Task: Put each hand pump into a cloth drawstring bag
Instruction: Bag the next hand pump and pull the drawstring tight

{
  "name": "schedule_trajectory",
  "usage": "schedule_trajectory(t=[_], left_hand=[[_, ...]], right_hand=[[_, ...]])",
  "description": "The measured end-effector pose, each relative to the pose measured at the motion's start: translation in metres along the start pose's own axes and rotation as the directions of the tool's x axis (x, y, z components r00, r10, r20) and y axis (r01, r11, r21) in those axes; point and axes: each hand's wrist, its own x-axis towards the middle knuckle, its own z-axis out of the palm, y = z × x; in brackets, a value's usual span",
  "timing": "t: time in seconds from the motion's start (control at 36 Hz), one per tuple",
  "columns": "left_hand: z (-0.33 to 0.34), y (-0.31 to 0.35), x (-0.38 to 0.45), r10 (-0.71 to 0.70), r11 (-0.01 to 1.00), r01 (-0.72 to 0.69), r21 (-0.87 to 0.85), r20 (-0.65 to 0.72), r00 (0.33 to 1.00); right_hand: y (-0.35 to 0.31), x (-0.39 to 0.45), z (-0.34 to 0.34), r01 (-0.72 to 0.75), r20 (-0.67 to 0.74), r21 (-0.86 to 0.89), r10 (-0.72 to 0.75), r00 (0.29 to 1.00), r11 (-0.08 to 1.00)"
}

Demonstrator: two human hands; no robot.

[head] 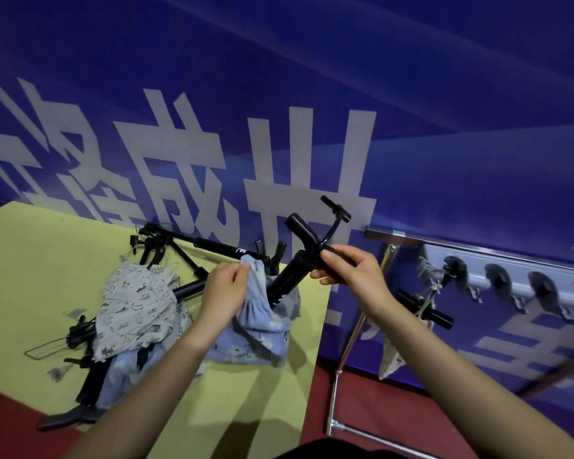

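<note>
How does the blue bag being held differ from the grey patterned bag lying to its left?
The blue bag is held open at its rim by the left hand; the grey patterned bag lies untouched on the yellow table. The blue bag has a black pump, gripped by the right hand, entering it tilted. Both are cloth.

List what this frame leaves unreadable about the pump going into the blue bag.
- Pump lower end: head view, hidden inside the blue bag; depth unknown.
- Drawstring: not discernible; left hand covers the bag's rim.
- Pump handle: partly covered by the right hand.
- Pumps under the grey patterned bag: count unclear.
</note>
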Motion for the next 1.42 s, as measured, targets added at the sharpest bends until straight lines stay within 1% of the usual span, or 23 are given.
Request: schedule_trajectory(t=[0.08,0.11,0.17,0.25,0.31,0.39,0.53,0.61,0.69,0.78,0.83,0.89,0.94,1.0,1.03,1.08,1.11,1.17,1.19,1.25,1.28,1.33,1.42], left_hand=[[-0.004,0.012,0.002,0.051,0.998,-0.052,0.032,0.033,0.998],[-0.005,0.016,0.003,0.043,0.999,-0.043,0.011,0.052,0.998],[-0.007,0.026,0.003,-0.038,0.993,0.047,-0.106,0.091,0.995],[-0.010,0.037,0.005,-0.171,0.911,0.215,-0.351,0.153,0.973],[-0.012,0.043,0.004,-0.208,0.838,0.268,-0.476,0.174,0.962],[-0.013,0.044,0.004,-0.266,0.748,0.347,-0.567,0.223,0.938],[-0.012,0.041,0.005,-0.279,0.669,0.384,-0.636,0.264,0.923],[-0.011,0.037,0.001,-0.209,0.698,0.349,-0.626,0.287,0.935],[-0.009,0.029,-0.010,-0.115,0.793,0.273,-0.544,0.307,0.945],[-0.006,0.016,-0.017,-0.105,0.817,0.233,-0.527,0.261,0.959],[-0.005,0.010,-0.020,-0.128,0.806,0.234,-0.544,0.226,0.966],[-0.004,0.007,-0.022,-0.157,0.783,0.247,-0.571,0.203,0.967],[-0.004,0.004,-0.021,-0.189,0.780,0.261,-0.569,0.184,0.965],[-0.006,0.000,-0.018,-0.218,0.781,0.274,-0.561,0.166,0.962],[-0.008,-0.002,-0.017,-0.231,0.781,0.280,-0.558,0.158,0.960],[-0.011,-0.007,-0.016,-0.250,0.778,0.292,-0.556,0.152,0.956],[-0.012,-0.008,-0.016,-0.250,0.781,0.292,-0.553,0.152,0.956],[-0.013,-0.010,-0.016,-0.240,0.783,0.288,-0.551,0.159,0.958],[-0.014,-0.010,-0.016,-0.238,0.784,0.287,-0.551,0.161,0.958],[-0.013,-0.010,-0.018,-0.238,0.781,0.291,-0.553,0.167,0.957],[-0.013,-0.009,-0.019,-0.237,0.778,0.293,-0.556,0.172,0.956],[-0.013,-0.008,-0.020,-0.230,0.784,0.290,-0.548,0.177,0.957],[-0.015,-0.011,-0.021,-0.227,0.805,0.281,-0.522,0.168,0.959]], right_hand=[[0.001,-0.002,0.002,0.035,0.021,-0.035,-0.034,0.999,0.999],[0.001,-0.003,0.003,0.043,0.035,-0.046,-0.042,0.999,0.998],[0.001,-0.003,0.005,0.054,0.061,-0.083,-0.049,0.997,0.995],[0.003,-0.003,0.007,0.077,0.110,-0.180,-0.058,0.992,0.981],[0.002,-0.003,0.007,0.094,0.134,-0.232,-0.063,0.989,0.968],[-0.002,-0.002,0.007,0.101,0.173,-0.278,-0.054,0.983,0.955],[-0.006,0.003,0.006,0.169,0.270,-0.395,-0.061,0.961,0.903],[0.001,0.009,0.009,0.147,0.322,-0.438,0.002,0.947,0.887],[0.011,0.014,0.014,0.129,0.338,-0.500,0.055,0.940,0.857],[0.020,0.015,0.020,0.124,0.362,-0.494,0.074,0.929,0.860],[0.027,0.011,0.025,0.078,0.380,-0.401,0.088,0.921,0.913],[0.037,0.006,0.027,-0.001,0.375,-0.236,0.092,0.923,0.972],[0.053,0.002,0.025,-0.097,0.288,-0.142,0.135,0.948,0.985],[0.072,-0.002,0.022,-0.193,0.107,-0.134,0.208,0.972,0.972],[0.083,-0.004,0.020,-0.235,0.006,-0.150,0.238,0.971,0.960],[0.103,-0.009,0.016,-0.329,-0.137,-0.249,0.303,0.943,0.911],[0.111,-0.013,0.014,-0.391,-0.165,-0.335,0.355,0.920,0.857],[0.126,-0.018,0.013,-0.513,-0.151,-0.463,0.506,0.849,0.723],[0.131,-0.020,0.014,-0.573,-0.130,-0.470,0.589,0.797,0.671],[0.138,-0.021,0.019,-0.676,-0.070,-0.403,0.715,0.695,0.617],[0.138,-0.021,0.022,-0.700,-0.043,-0.376,0.743,0.668,0.607],[0.136,-0.017,0.031,-0.711,-0.034,-0.339,0.748,0.663,0.616],[0.128,-0.008,0.041,-0.704,-0.081,-0.247,0.710,0.700,0.666]])
